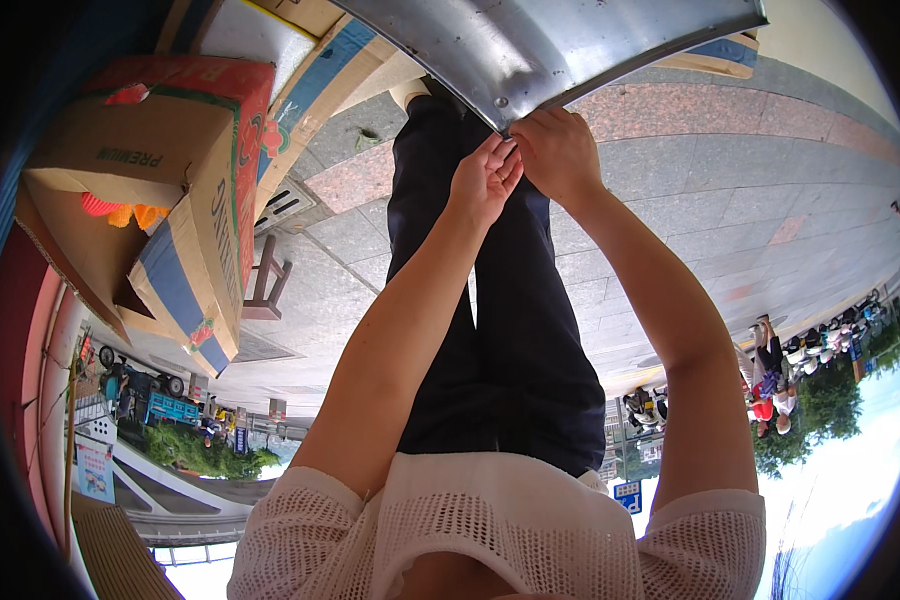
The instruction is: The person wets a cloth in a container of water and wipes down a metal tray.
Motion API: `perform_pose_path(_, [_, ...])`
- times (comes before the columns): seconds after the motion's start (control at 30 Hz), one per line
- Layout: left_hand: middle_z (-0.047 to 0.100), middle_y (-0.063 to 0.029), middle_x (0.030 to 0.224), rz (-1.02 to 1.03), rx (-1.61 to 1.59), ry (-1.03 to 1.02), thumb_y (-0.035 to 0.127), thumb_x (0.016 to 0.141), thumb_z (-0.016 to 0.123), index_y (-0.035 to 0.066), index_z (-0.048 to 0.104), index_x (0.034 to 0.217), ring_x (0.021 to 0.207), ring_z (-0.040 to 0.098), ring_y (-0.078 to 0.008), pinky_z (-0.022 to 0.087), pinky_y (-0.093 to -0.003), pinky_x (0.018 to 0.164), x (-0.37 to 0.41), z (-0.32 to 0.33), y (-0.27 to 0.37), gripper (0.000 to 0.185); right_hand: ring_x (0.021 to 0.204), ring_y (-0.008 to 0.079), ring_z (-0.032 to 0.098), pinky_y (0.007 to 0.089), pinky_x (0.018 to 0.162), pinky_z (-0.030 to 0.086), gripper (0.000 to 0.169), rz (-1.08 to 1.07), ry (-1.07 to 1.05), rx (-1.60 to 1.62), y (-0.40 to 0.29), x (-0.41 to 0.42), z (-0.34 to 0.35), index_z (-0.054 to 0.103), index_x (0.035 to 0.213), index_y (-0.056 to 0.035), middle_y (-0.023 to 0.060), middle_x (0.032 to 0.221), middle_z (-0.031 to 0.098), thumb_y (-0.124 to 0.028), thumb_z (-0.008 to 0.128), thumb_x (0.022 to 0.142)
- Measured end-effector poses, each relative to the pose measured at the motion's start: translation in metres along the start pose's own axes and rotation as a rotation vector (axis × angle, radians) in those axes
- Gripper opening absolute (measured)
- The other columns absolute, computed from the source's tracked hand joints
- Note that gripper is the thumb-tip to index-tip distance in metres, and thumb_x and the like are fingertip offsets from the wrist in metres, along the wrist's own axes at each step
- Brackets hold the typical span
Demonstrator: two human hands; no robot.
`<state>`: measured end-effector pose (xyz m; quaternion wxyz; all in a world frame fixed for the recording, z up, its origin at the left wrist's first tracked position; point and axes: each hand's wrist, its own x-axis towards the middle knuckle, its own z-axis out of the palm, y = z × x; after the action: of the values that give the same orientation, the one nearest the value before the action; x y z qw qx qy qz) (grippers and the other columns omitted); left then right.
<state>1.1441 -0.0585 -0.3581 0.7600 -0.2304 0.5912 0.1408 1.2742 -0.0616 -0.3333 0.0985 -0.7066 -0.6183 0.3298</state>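
A dented grey metal sheet or tray (525,52) with a raised rim and a rivet near its corner reaches in from the top. At that corner my left hand (487,178) is turned palm up, its fingers partly curled and a ring on one of them. Its fingertips are close to the corner; whether they grip it is unclear. My right hand (559,154) lies knuckles up against my left fingertips, with its fingers closed over the rim at the corner. The underside of the metal is hidden.
Open cardboard boxes (195,187) are stacked at left, red and orange items (124,211) inside one. Near them are a small wooden stool (268,281) and a floor drain grate (285,204). Paving (645,165) lies around my legs. People (771,375) and parked vehicles are far off.
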Motion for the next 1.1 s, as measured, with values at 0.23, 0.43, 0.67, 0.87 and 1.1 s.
perform_pose_path(0.23, [0.055,-0.0034,0.104,-0.017,0.036,-0.022,0.014,0.086,0.038,0.010,0.049,0.102,0.097,0.051,-0.0182,0.038,-0.0328,0.086,0.000,0.000,0.000,0.020,0.069,0.0181,0.053,0.0309,0.061,0.041,0.003,0.009,0.015,-0.085,0.001,-0.002,0.005,0.057,0.066,-0.0109,0.0004,0.066,0.054,-0.014,0.056,0.068])
perform_pose_path(0.43, [0.048,-0.0035,0.119,-0.029,0.187,-0.055,0.017,0.088,0.034,0.012,0.038,0.123,0.103,0.046,-0.0201,0.037,-0.0334,0.089,-0.007,-0.005,0.007,0.035,0.072,0.0220,0.054,0.0331,0.065,0.043,0.008,0.273,0.088,0.196,-0.008,-0.016,-0.020,0.061,0.075,-0.0098,0.0041,0.070,0.057,-0.013,0.054,0.071])
perform_pose_path(0.67, [0.046,-0.0053,0.118,0.135,0.632,0.138,0.010,0.075,0.041,0.010,0.036,0.125,0.105,0.044,-0.0178,0.036,-0.0313,0.089,-0.051,0.023,0.019,0.050,0.064,0.0123,0.058,0.0264,0.058,0.045,0.013,0.955,0.499,0.673,0.037,-0.031,-0.093,0.056,0.085,-0.0039,0.0046,0.069,0.060,-0.013,0.051,0.077])
perform_pose_path(0.87, [0.048,-0.0033,0.115,0.220,0.691,0.091,0.010,0.074,0.042,0.009,0.042,0.120,0.103,0.045,-0.0142,0.036,-0.0302,0.088,-0.074,0.035,0.032,0.047,0.067,0.0074,0.048,0.0192,0.058,0.036,0.011,1.039,0.767,1.170,0.103,0.007,-0.158,0.057,0.086,-0.0073,0.0001,0.075,0.058,-0.014,0.052,0.078])
perform_pose_path(1.1, [0.050,-0.0031,0.112,0.305,0.645,0.368,0.012,0.075,0.043,0.010,0.045,0.118,0.100,0.046,-0.0143,0.037,-0.0309,0.085,-0.094,-0.004,0.033,0.043,0.066,0.0041,0.048,0.0163,0.055,0.036,0.015,0.954,0.522,1.488,0.126,0.059,-0.210,0.057,0.094,-0.0080,-0.0003,0.081,0.059,-0.014,0.049,0.083])
